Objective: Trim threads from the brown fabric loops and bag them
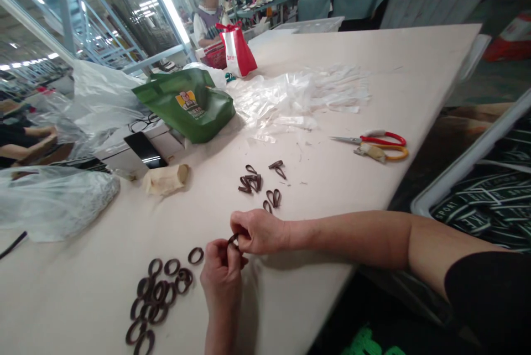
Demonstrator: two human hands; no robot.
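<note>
My left hand (224, 264) and my right hand (259, 231) meet over the table (298, 299), pinching a small dark brown loop (233, 240) between their fingertips. Part of that loop is hidden by the fingers. Left of my left hand lies a pile of dark round rings (160, 291), with a single ring (196, 255) closest to it. Beyond my right hand are several narrow folded loops of dark strip, in a cluster (250, 181), a pair (277, 168) and a small group (272, 198).
Scissors (373, 145) with red and orange handles lie at the right. Plastic wrapping (286, 98), a green bag (188, 103), a phone (145, 150) and a tan roll (166, 179) lie farther back. A crate (427, 194) of dark printed fabric stands beside the table's right edge. Another person (207, 17) is beyond.
</note>
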